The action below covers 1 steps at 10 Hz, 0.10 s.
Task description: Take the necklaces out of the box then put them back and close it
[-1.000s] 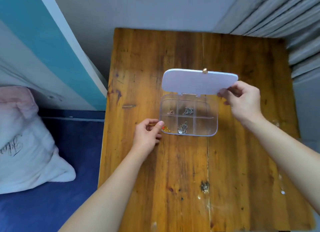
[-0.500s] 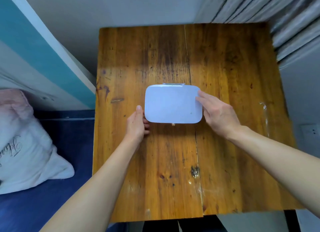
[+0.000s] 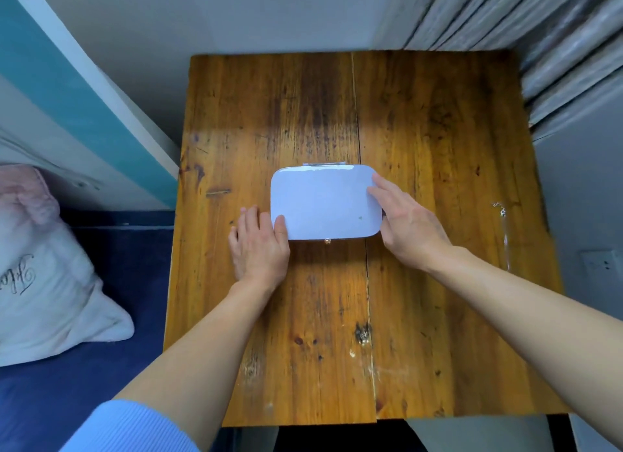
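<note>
The jewellery box (image 3: 323,202) lies in the middle of the wooden table (image 3: 438,141), its pale lilac lid down flat and a small gold clasp at its near edge. The necklaces inside are hidden by the lid. My left hand (image 3: 258,244) rests flat on the table at the box's left side, its thumb lying on the lid's near-left corner. My right hand (image 3: 408,224) lies at the box's right side with straight fingers touching the lid's right edge.
A thin silver chain (image 3: 502,212) lies on the table near the right edge. A bed with a blue sheet (image 3: 77,384) and a white pillow (image 3: 50,276) stands to the left. Grey curtains (image 3: 539,30) hang at the back right.
The lid, held up open by my right hand a second ago, has come down flat on the box. My left hand has shifted so its thumb lies on the lid.
</note>
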Tool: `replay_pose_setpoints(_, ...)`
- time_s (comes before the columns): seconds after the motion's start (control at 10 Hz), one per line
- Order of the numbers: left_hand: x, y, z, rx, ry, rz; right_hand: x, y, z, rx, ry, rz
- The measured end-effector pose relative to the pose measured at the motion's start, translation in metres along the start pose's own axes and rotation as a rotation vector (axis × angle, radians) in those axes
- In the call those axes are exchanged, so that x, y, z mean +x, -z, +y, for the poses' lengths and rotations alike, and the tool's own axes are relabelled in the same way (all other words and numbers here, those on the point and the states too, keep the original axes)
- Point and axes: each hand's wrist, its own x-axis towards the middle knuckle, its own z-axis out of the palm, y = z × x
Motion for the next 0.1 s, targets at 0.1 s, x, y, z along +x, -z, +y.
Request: replay_pose_setpoints(0.1,0.0011,-0.0024,-0.0003,0.04,0.011,0.019,-0.0023,0.0231,-0.007,0.113,0.011,0.146)
